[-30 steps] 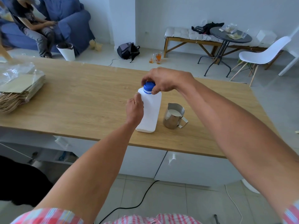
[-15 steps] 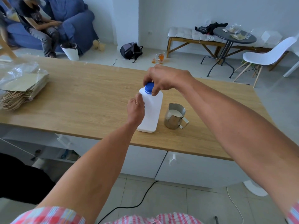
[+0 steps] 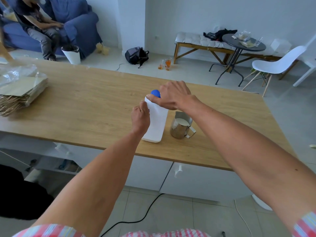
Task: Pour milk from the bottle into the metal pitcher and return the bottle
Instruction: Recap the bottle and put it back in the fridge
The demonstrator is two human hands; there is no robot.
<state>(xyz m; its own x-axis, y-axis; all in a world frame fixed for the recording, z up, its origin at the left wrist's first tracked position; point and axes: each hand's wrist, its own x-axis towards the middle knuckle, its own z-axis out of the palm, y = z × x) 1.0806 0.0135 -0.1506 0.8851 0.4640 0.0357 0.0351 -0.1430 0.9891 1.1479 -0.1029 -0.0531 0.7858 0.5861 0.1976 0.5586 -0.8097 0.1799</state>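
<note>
Two hands work a white milk bottle (image 3: pixel 156 123) standing upright on a wooden countertop (image 3: pixel 85 103), just left of a metal pitcher (image 3: pixel 180 126). The left hand (image 3: pixel 141 117) curls round the bottle's side to steady it, while the right hand (image 3: pixel 172 95) closes its thumb and fingers over the blue cap (image 3: pixel 155 93). White milk already fills much of the pitcher, so the pour looks done; what appears to remain is tightening the cap and taking the bottle back to its place, which is nowhere in sight. Bottle and pitcher stand close together, though whether they touch is unclear, and a careless lift could knock the pitcher's rim. A stack of paper bags (image 3: pixel 22 94) under clear plastic lies well apart at the counter's far left. Beyond the counter, a seated person (image 3: pixel 39 26) occupies a blue sofa (image 3: pixel 78 23), and a white chair (image 3: pixel 280 64) stands beside a round dark table (image 3: pixel 242 42).
</note>
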